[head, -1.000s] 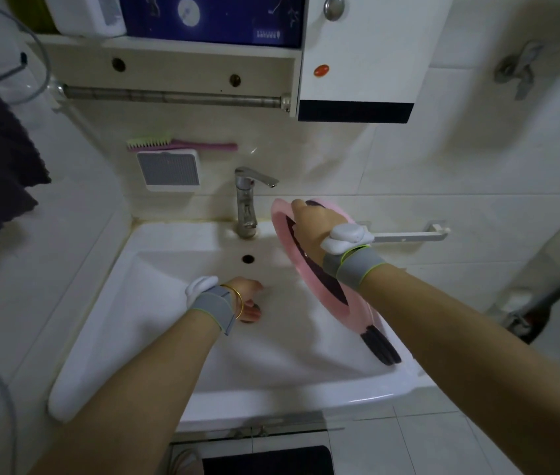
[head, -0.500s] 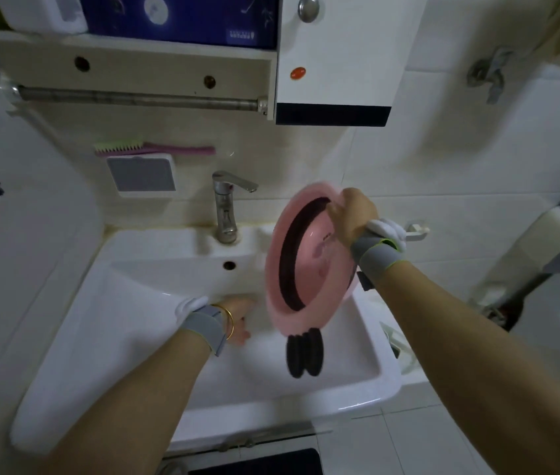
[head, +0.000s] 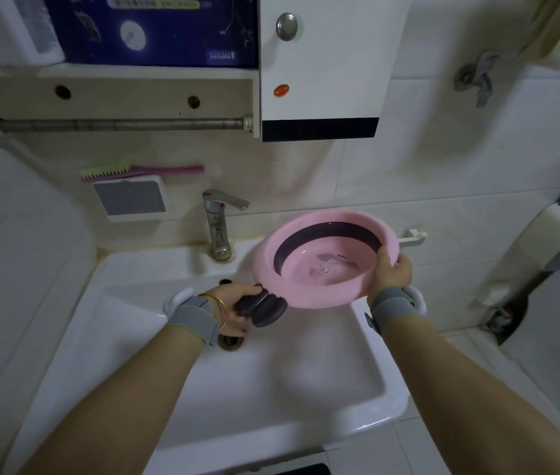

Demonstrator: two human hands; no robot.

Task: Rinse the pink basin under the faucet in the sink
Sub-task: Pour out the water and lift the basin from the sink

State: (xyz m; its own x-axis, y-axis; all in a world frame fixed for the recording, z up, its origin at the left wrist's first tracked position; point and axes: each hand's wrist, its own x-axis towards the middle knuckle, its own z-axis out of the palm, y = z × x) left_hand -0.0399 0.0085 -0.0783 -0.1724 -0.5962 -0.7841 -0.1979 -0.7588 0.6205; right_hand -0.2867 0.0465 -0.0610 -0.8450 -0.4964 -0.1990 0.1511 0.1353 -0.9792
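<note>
Open sink (head: 127, 337) bowl below both grips, w/ drain (head: 230, 342) just under left hand (head: 237, 308). Faucet (head: 218, 224) stands up-left of right hand (head: 391, 274) grip, spout short of pink basin (head: 323, 265) rim, narrow gap btwn. Wall rail (head: 413, 235) close behind right grip. Cabinet (head: 319, 63) & towel bar (head: 121, 125) well above, no block.

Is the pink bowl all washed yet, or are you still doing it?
Not yet. The pink basin is held open side up over the sink, right hand on its rim, left hand at its dark handle. That is the part in hand. No water shows at the faucet, so the rinsing looks left to do.
</note>
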